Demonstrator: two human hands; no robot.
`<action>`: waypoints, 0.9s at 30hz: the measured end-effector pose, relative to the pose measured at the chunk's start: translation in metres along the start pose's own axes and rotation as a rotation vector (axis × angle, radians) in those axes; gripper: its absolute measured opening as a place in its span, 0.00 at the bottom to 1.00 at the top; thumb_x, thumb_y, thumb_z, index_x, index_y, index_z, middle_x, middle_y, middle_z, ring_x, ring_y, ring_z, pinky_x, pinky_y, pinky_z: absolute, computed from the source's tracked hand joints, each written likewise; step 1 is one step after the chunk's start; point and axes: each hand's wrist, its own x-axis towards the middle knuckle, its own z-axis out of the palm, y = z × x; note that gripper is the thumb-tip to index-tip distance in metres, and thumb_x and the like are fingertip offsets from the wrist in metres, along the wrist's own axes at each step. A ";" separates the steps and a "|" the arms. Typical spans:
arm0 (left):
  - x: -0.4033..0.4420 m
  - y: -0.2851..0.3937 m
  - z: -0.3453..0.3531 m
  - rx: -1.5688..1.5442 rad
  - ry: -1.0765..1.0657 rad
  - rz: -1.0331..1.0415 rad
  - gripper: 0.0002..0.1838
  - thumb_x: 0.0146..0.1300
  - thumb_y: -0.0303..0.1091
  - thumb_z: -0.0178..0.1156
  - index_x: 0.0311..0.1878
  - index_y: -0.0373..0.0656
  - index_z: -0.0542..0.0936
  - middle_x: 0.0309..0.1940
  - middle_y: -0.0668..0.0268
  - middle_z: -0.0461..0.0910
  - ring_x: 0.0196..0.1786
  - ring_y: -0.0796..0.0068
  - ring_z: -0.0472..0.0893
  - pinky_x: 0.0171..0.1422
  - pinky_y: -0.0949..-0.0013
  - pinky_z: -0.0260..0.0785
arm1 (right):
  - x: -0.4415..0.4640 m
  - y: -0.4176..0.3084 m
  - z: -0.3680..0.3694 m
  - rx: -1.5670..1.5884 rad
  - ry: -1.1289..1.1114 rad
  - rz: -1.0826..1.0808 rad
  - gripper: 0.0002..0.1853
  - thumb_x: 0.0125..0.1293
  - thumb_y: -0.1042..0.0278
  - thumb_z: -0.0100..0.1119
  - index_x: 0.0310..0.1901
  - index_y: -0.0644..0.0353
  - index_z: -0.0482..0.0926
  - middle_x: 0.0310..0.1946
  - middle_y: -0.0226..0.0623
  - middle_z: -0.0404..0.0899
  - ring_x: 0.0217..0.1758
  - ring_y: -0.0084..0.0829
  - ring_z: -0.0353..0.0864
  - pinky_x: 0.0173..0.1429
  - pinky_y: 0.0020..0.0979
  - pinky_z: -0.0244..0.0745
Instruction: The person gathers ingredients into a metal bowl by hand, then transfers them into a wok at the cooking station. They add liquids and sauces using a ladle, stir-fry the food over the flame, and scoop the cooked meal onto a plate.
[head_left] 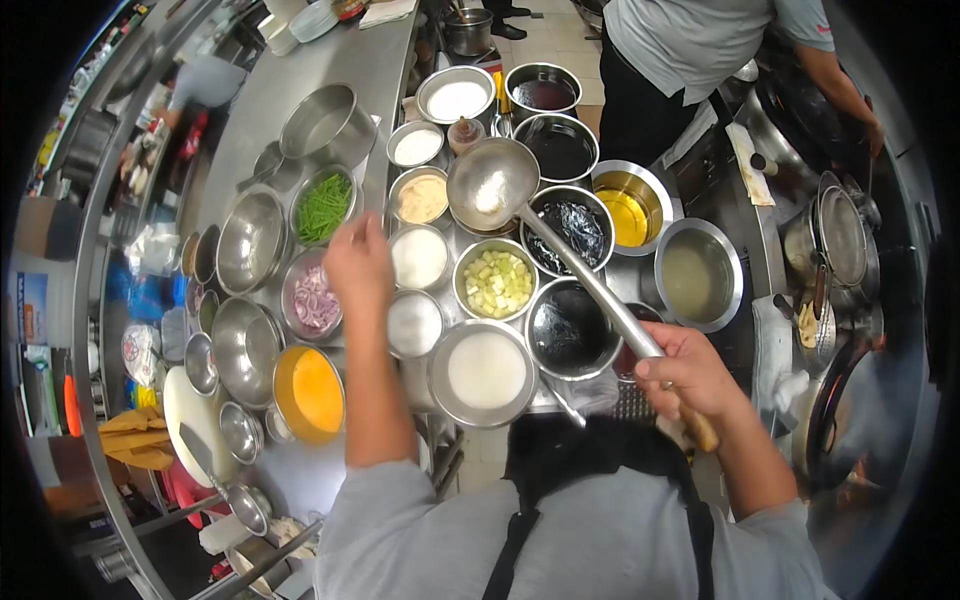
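My right hand (690, 372) is wrapped round the handle of a large steel ladle (590, 285). The ladle's round bowl hangs over the middle containers, with a white patch inside that may be powder or glare. My left hand (360, 262) is closed, fingertips bunched, beside the bowl of cut green stalks (323, 208) and above the edge of the bowl of sliced red onion (314, 300). What its fingers hold, if anything, is hidden. Close by are a pot of white powder (418, 257), a pot of beige powder (423, 199) and a bowl of diced pale-green vegetable (494, 281).
Pots of dark liquid (557, 148) and a pot of yellow oil (628, 215) stand to the right. Nearest me sits a bowl of whitish liquid (485, 372). Orange liquid (312, 392) fills a pot at left. Another person (690, 50) works beside the stove at upper right.
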 end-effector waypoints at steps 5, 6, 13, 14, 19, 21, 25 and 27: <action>-0.094 -0.024 -0.044 0.407 -0.338 -0.084 0.20 0.65 0.42 0.55 0.34 0.30 0.82 0.30 0.40 0.80 0.39 0.44 0.82 0.42 0.50 0.71 | -0.083 0.007 -0.040 0.154 0.056 -0.130 0.32 0.59 0.79 0.59 0.66 0.66 0.64 0.17 0.28 0.67 0.10 0.16 0.61 0.13 0.20 0.55; -0.111 -0.056 -0.031 0.385 -0.350 -0.148 0.22 0.64 0.44 0.55 0.34 0.30 0.82 0.30 0.40 0.80 0.38 0.42 0.81 0.42 0.49 0.71 | -0.109 0.012 -0.057 0.176 0.089 -0.187 0.32 0.59 0.80 0.59 0.66 0.66 0.64 0.17 0.28 0.66 0.10 0.16 0.61 0.12 0.21 0.54; -0.100 0.072 -0.094 0.257 0.407 0.048 0.29 0.64 0.44 0.63 0.62 0.34 0.73 0.41 0.53 0.79 0.42 0.65 0.77 0.47 0.67 0.71 | -0.366 0.110 -0.129 0.450 0.575 -0.851 0.35 0.58 0.77 0.57 0.68 0.72 0.56 0.15 0.34 0.64 0.06 0.19 0.59 0.08 0.22 0.53; -0.105 0.096 -0.090 0.120 0.470 0.096 0.26 0.65 0.41 0.64 0.61 0.36 0.75 0.35 0.58 0.82 0.35 0.71 0.79 0.41 0.71 0.73 | -0.387 0.122 -0.136 0.424 0.775 -0.862 0.34 0.59 0.77 0.57 0.68 0.70 0.58 0.16 0.32 0.64 0.07 0.18 0.59 0.09 0.21 0.54; -0.207 0.241 -0.012 -0.200 0.231 0.425 0.19 0.71 0.32 0.56 0.62 0.37 0.75 0.37 0.68 0.75 0.38 0.78 0.72 0.42 0.75 0.66 | -0.464 0.213 -0.252 -0.176 1.696 -0.474 0.29 0.60 0.79 0.58 0.65 0.67 0.67 0.19 0.26 0.69 0.14 0.17 0.64 0.17 0.22 0.57; -0.260 0.296 0.016 -0.490 -0.039 0.457 0.20 0.72 0.30 0.53 0.65 0.36 0.71 0.35 0.72 0.70 0.37 0.82 0.68 0.41 0.79 0.60 | -0.486 0.259 -0.310 -0.106 1.662 -0.338 0.29 0.60 0.81 0.57 0.65 0.66 0.67 0.20 0.27 0.70 0.14 0.16 0.64 0.18 0.23 0.59; -0.342 0.369 0.052 -0.656 -0.324 0.552 0.22 0.70 0.27 0.54 0.66 0.34 0.69 0.32 0.74 0.65 0.34 0.85 0.63 0.40 0.82 0.57 | -0.504 0.374 -0.469 -0.954 1.845 -0.280 0.25 0.56 0.70 0.60 0.56 0.71 0.73 0.29 0.49 0.82 0.30 0.46 0.82 0.37 0.40 0.75; -0.371 0.393 0.059 -0.716 -0.407 0.532 0.23 0.69 0.27 0.55 0.66 0.34 0.69 0.30 0.75 0.64 0.32 0.86 0.63 0.38 0.83 0.56 | -0.500 0.371 -0.488 -0.590 1.815 -0.037 0.21 0.54 0.66 0.60 0.47 0.72 0.76 0.35 0.56 0.83 0.44 0.56 0.81 0.51 0.42 0.74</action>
